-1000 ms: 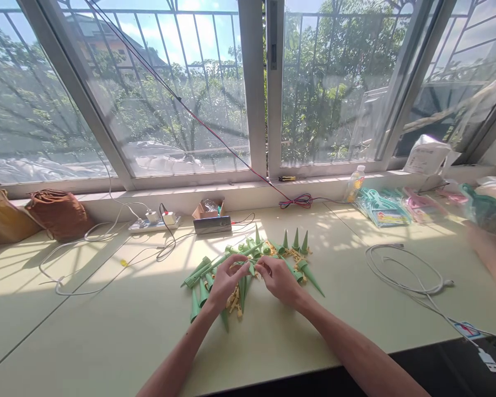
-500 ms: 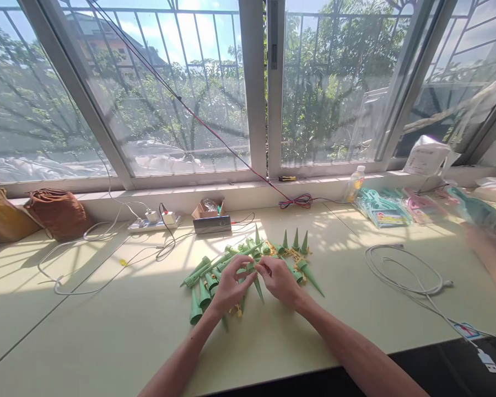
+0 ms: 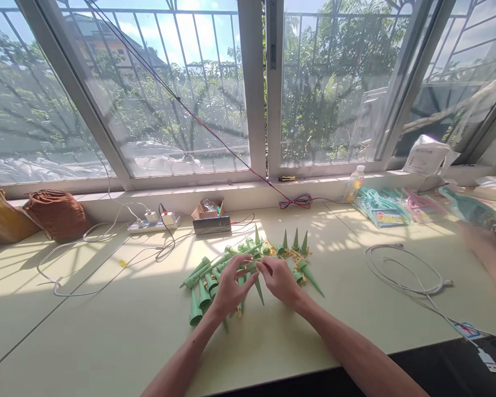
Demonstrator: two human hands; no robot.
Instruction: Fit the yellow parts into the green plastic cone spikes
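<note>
My left hand (image 3: 230, 284) is closed on a green plastic spike (image 3: 251, 266) above the middle of the pile. Against its end, my right hand (image 3: 279, 280) pinches with thumb and forefinger; whatever is between those fingertips is too small and hidden to make out. Around both hands lie several hollow green spikes (image 3: 313, 278), some on their sides and a few upright at the back right. Small yellow plastic parts (image 3: 239, 312) are scattered among them. My fingers cover part of the pile.
Behind the pile stand a black phone-like slab (image 3: 212, 225) and a small cardboard box (image 3: 209, 207). A power strip (image 3: 154, 221) with cables is at left. A coiled white cable (image 3: 405, 270) lies at right, near another person's blurred hand (image 3: 477, 237) holding a teal item (image 3: 467, 209).
My hands stay in nearly the same place, with only slight finger movement at the spike. At the right, the other person's hand and the teal item have shifted a little left.
</note>
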